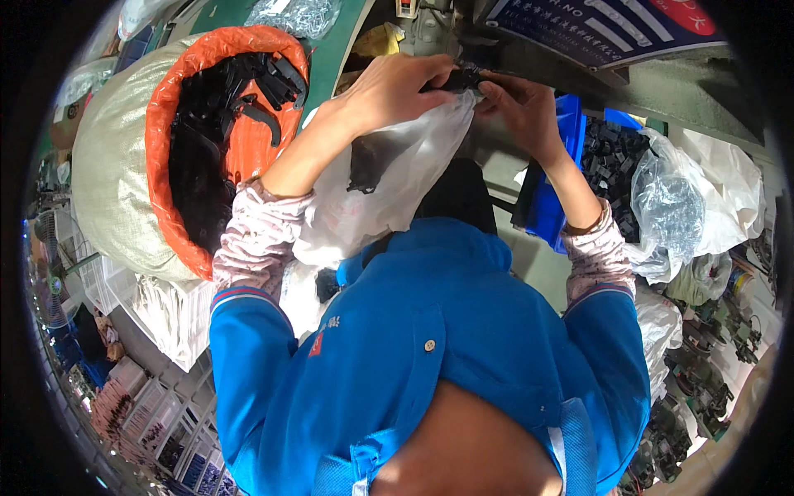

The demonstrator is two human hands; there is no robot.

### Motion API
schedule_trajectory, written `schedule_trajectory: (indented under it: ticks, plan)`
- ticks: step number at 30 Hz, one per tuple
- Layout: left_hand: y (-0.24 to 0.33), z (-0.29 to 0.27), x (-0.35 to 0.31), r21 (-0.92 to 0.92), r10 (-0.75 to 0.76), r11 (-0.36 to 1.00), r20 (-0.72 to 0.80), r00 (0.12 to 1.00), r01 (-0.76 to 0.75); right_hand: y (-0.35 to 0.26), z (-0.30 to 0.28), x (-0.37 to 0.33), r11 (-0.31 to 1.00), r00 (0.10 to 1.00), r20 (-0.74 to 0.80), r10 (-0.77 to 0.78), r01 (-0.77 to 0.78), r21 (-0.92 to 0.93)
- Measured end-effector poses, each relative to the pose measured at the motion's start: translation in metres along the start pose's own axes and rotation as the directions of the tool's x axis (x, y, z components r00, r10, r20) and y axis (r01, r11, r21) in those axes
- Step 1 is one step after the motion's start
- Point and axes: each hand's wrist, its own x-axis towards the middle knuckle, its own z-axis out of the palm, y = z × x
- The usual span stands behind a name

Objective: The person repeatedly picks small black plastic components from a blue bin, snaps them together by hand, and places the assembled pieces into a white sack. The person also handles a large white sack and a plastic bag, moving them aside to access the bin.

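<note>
Both hands work close together under the machine's edge at the top middle. My left hand [395, 93] is closed round a dark black plastic part [460, 80], whose exact shape is mostly hidden by the fingers. From the other side my right hand [527, 114] is closed, its thumb and fingers pinched at the part's right end; whatever small thing lies in that pinch is hidden. Below the hands a white translucent plastic bag [413, 157] hangs over my lap, with a dark shape showing through it.
At left stands a woven sack [112, 165] with an orange rim, holding black plastic parts [203, 124]. A blue bin [571, 124] of small black pieces is right of my right forearm, beside clear plastic bags [670, 194]. A machine with a blue label plate [595, 33] overhangs the top right.
</note>
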Motion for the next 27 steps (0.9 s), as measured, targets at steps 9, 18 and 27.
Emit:
schedule_trajectory:
  ticks: [9,18,27]
  plan:
    - [0.009,-0.011,-0.011,-0.111,-0.076,0.991,-0.001,0.997,0.075,0.152,-0.055,0.078,0.532,0.993,0.106,0.058,0.059,-0.845]
    - [0.011,-0.013,-0.014,-0.114,-0.118,0.987,-0.021,0.993,0.115,0.162,-0.027,0.073,0.518,0.985,-0.098,-0.145,-0.009,-0.856]
    - [0.007,-0.003,-0.016,-0.119,-0.111,0.988,-0.085,0.990,0.100,0.156,-0.026,0.074,0.537,0.974,-0.095,-0.207,0.032,-0.843]
